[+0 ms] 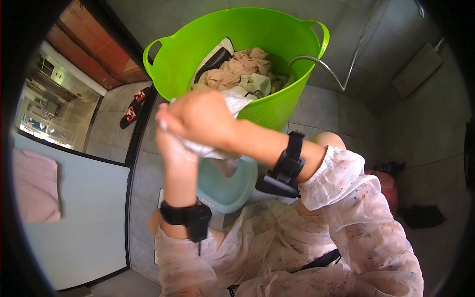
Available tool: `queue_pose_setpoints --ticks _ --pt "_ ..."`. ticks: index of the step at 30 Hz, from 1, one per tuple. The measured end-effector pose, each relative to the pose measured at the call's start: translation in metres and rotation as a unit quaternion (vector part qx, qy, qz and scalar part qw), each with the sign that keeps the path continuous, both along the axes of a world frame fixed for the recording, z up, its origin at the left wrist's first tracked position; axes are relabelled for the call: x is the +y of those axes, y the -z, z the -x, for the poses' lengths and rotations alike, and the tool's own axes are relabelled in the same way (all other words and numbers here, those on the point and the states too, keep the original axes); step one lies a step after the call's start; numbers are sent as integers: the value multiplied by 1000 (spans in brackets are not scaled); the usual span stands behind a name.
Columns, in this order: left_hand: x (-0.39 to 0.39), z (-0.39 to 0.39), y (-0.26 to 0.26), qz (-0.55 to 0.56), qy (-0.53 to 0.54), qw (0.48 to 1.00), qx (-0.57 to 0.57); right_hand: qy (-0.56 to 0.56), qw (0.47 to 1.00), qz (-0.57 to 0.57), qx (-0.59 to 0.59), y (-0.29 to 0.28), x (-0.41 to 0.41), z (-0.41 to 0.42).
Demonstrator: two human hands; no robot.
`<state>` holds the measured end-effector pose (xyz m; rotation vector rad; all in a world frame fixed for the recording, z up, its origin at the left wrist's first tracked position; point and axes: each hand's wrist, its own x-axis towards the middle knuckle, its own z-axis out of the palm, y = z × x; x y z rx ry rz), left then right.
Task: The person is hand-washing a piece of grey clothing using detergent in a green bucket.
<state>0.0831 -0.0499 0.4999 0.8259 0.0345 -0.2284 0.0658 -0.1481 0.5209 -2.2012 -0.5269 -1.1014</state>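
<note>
Both hands meet at a white cloth (207,148), in front of the near rim of a green plastic tub (237,22). My right hand (202,115) reaches across from the right, its fingers closed on the cloth. Beneath it, my left hand (170,137) is pressed against the same cloth; its fingers are partly hidden and blurred. Part of the cloth shows beside the tub's rim, part hangs below the hands. Beige clothes (237,70) and a black and cream item (215,61) lie in the tub. A light blue basin (237,185) is on the floor below.
A metal shower hose (330,72) runs over the tub's right rim. Black and red slippers (130,113) lie beyond the dark door frame at left. A pink towel (37,185) hangs on the pale panel. A red object (386,189) is at the right.
</note>
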Motion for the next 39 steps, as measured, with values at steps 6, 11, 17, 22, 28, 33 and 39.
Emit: queue_pose_setpoints --ticks 6,11,17,22,28,33,39 --pt "24 -6 -7 -1 66 996 61 6 1000 8 -20 0 13 4" --pt "-6 4 -5 21 40 999 8 69 996 -41 47 1 -10 -12" --pt "41 -17 -1 -22 31 996 83 -82 994 36 -62 2 20 10" --pt "-14 19 6 60 18 998 9 33 998 -6 45 -3 -1 -2" --pt "45 -22 -5 -23 70 994 76 -58 996 56 -39 3 14 8" --pt "24 -13 30 89 86 991 -49 2 999 40 22 -6 10 4" --pt "3 -3 6 -26 38 999 -16 26 1000 6 10 1 -1 -4"
